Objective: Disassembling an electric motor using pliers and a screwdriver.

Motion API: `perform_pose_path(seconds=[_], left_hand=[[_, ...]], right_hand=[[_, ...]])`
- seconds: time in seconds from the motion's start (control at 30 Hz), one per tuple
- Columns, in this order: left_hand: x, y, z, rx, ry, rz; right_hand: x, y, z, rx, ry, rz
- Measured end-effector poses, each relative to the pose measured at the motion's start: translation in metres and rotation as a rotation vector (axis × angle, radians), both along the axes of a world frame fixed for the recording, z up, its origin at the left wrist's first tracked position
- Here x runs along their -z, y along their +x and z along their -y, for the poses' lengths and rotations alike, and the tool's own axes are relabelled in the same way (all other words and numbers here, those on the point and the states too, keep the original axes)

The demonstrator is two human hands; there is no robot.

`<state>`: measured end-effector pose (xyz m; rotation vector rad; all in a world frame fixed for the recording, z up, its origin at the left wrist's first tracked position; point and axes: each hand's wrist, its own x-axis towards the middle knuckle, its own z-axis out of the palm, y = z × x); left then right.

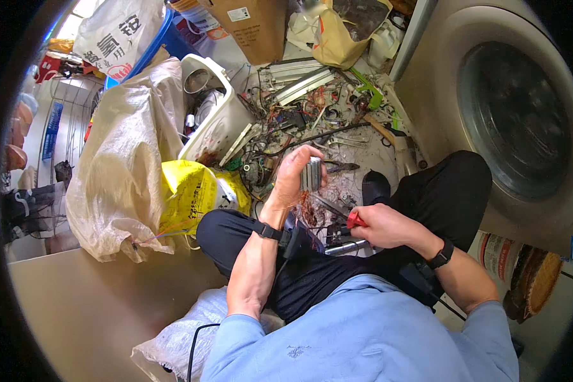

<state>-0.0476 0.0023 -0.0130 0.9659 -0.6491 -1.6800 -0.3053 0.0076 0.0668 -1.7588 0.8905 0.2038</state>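
My left hand (291, 177) is closed around a grey ridged metal block (311, 174) and holds it up above the littered floor. My right hand (388, 226) grips the red handle (355, 219) of a screwdriver-like tool. Its dark metal shaft (329, 204) slants up toward the block; whether its tip touches the block I cannot tell. Below the block lie reddish copper-coloured scraps (310, 213). Near my right hand is a shiny metal tube (346, 248). A pair of pliers (344, 167) lies just beyond the block.
Loose wires and metal parts (299, 121) cover the floor ahead. At left stand a white bin (226, 121), a yellow bag (194, 197) and a large pale sack (124, 159). A cardboard box (251, 32) is at the back; a washing machine (449, 83) bounds the right side.
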Motion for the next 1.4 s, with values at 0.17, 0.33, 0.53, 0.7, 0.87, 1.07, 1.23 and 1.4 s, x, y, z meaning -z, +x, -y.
perform_pose_path(seconds=[0.17, 0.33, 0.53, 0.7, 0.87, 1.07, 1.23, 1.4], left_hand=[[-0.003, -0.009, -0.004, 0.088, -0.065, 0.029], [-0.010, -0.010, -0.007, 0.119, -0.037, -0.021], [-0.012, -0.023, -0.006, 0.167, -0.059, -0.035], [0.026, -0.021, 0.011, -0.001, -0.030, 0.212], [0.027, 0.049, 0.022, -0.312, 0.124, 0.263], [0.002, 0.021, 0.020, -0.189, 0.050, -0.052], [-0.008, 0.015, 0.012, -0.138, 0.054, -0.182], [-0.010, 0.013, 0.010, -0.074, 0.035, -0.244]], right_hand=[[-0.009, 0.002, 0.010, -0.024, 0.100, 0.020], [0.003, -0.005, 0.008, 0.002, 0.147, 0.078], [0.009, -0.011, -0.008, 0.160, 0.614, 0.099], [0.002, -0.003, -0.024, 0.240, 0.530, 0.040], [0.024, -0.027, -0.071, 0.226, 0.120, 0.048], [0.023, -0.008, -0.042, 0.211, -0.030, 0.021], [0.013, -0.004, -0.036, 0.160, -0.028, -0.007], [0.018, -0.002, -0.029, 0.093, -0.030, -0.117]])
